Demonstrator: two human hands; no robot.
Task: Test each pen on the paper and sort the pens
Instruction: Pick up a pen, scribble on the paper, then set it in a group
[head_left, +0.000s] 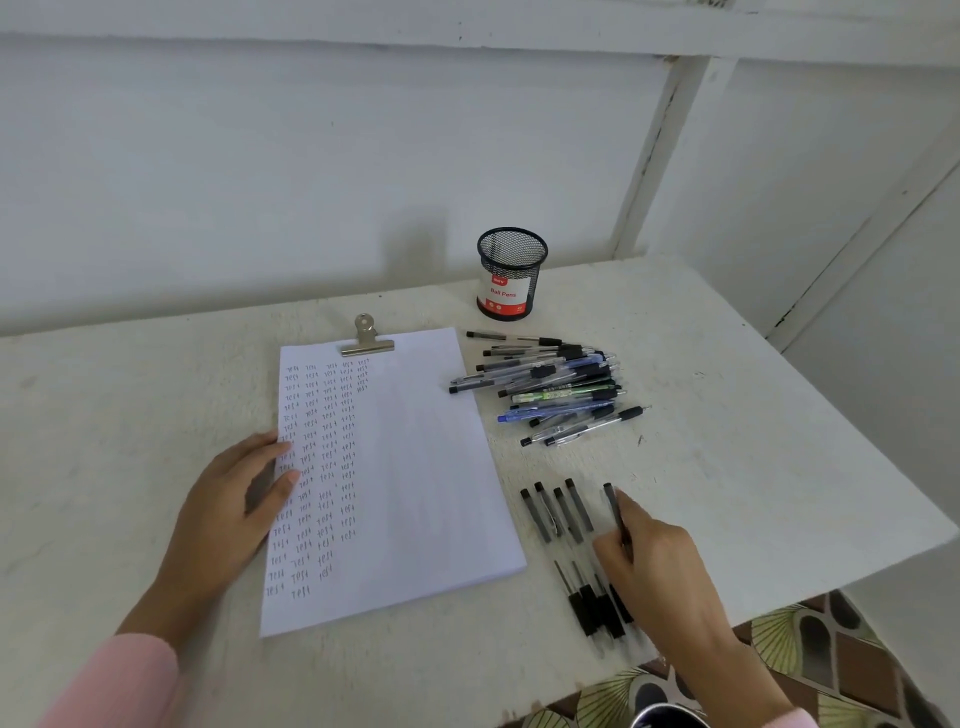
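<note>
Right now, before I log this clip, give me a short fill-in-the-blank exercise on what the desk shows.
1. The left hand rests flat on the ____ edge of the paper.
2. The right hand holds a pen beside a row of ____ sorted pens.
3. The mesh cup holds ____ pens.
4. The paper carries the repeated word ____.

Missing words: left; four; no; test

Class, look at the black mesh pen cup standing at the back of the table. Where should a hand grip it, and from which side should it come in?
Grip the mesh pen cup around its round wall, probably at the labelled lower half, coming from the near right. It stands upright and open-topped, so a side wrap should keep it level. The pile of pens lies just in front, so reach over it.
</note>
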